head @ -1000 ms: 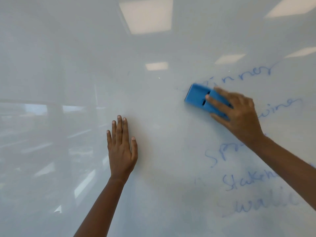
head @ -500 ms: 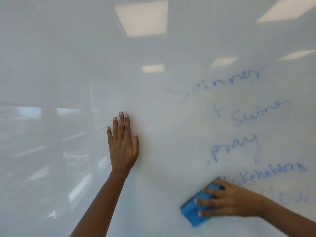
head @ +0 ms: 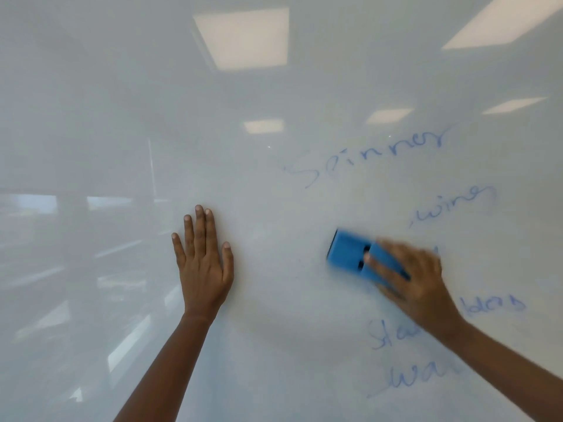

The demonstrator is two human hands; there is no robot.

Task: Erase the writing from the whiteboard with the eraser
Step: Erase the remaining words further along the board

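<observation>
A glossy whiteboard (head: 274, 345) fills the view. Blue handwriting (head: 380, 153) runs down its right half in several lines, some faded or partly covered by my right arm. My right hand (head: 417, 281) grips a blue block eraser (head: 350, 254) and presses it flat on the board, level with the middle lines; hand and eraser are motion-blurred. My left hand (head: 202, 263) lies flat on the bare board to the left, fingers pointing up, holding nothing.
Ceiling lights (head: 243, 38) and window shapes (head: 33, 205) are reflected in the board's left and upper parts. No other object is in view.
My right hand swept the eraser from the top line down to the bottom lines, then back up to the middle. The start of the second and third lines is now gone. My left hand stayed put.
</observation>
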